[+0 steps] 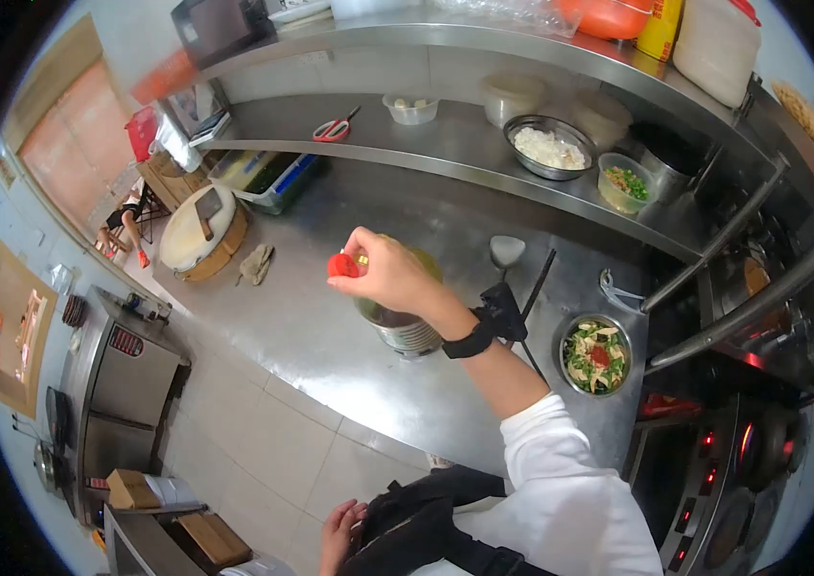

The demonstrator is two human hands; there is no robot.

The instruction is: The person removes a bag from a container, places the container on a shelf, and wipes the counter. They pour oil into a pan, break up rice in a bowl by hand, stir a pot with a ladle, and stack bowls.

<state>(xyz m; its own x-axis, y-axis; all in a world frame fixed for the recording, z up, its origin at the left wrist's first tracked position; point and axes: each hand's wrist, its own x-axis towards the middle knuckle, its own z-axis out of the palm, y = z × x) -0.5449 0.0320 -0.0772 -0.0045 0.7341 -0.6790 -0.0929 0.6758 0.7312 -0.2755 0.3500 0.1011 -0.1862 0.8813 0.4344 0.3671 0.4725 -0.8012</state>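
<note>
Head cam: R hand (383, 274) is over the steel counter (311, 312), thumb & fingers clamped on a red cap (341, 266) at the top of a big jug (405, 331). Can't tell if cap is seated or loose. Jug stands on the counter, partly hidden behind the hand; its lower part shows ribbed. Blk wrist device (500, 312) is strapped on the R wrist, white sleeve (546, 437) further up the arm.

L hand (341, 538) is low in view, off the counter, beside the blk strap (416, 514). Its fingers are bent & close tog.; palm side is hidden, so can't tell if they grip anything.

On the counter, R of the jug: wide-headed utensil (508, 252), dark rod (538, 280), & metal bowl (596, 356) w/ greens, pale strips & a red heap on top. L side: round chopping block (191, 235) w/ cleaver (207, 209) flat on it, crumpled cloth (255, 264) just beside, & clear bin (277, 182) nr the back.

Lower shelf above the counter, L to R: red-handled scissors (333, 130), small plastic tub (412, 109), dark-rimmed bowl (549, 149) w/ white food, clear tub (627, 184) w/ chopped greens etc.
</note>
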